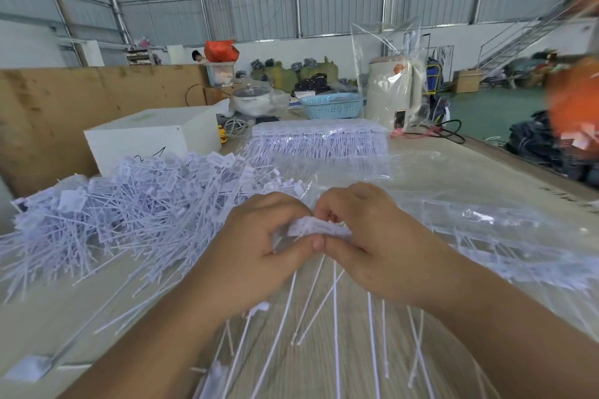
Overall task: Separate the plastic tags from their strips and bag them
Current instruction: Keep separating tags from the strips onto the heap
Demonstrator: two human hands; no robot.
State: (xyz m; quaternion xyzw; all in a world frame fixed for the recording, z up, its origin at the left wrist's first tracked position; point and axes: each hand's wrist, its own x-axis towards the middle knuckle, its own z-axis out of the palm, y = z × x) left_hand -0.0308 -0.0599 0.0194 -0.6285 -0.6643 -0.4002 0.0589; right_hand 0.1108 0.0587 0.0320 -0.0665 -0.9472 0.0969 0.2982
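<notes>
A pale wood-grain bench (324,317) stands in a metal-walled warehouse, with a white box (152,136), a blue basket (330,105) and a cream kettle (393,91) at its far end. A heap of loose plastic tags (129,204) lies to the left. The left hand (256,253) and right hand (372,243) meet knuckle to knuckle, fingers curled and pinching one tag strip (314,227), whose stems hang toward the person.

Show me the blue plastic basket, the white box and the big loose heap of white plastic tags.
Blue plastic lattice basket (331,106): head view, its front wall.
White rectangular box (142,138): head view, its front face.
Loose heap of white plastic tags (129,201): head view, middle of the pile.
</notes>
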